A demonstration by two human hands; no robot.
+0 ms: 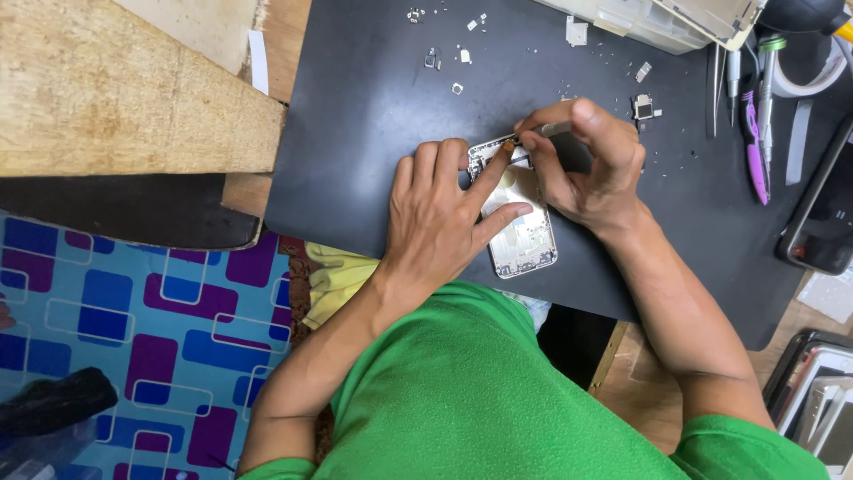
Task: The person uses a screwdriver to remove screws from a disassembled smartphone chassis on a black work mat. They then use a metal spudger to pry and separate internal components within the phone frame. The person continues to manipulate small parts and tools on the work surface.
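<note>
While left hand point(444, 218) pins opened phone shell point(524, 236), right hand point(586, 160) pinches tweezers point(533, 133).

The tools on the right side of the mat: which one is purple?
The purple tool, lying farthest right of the row on the mat. The thin tools beside it are silvery metal, one with a green top.

Mat's left half point(355, 133) is open for a hand. Tiny loose parts point(458, 58) crowd the far edge, and tools point(755, 116) block the right edge.
</note>
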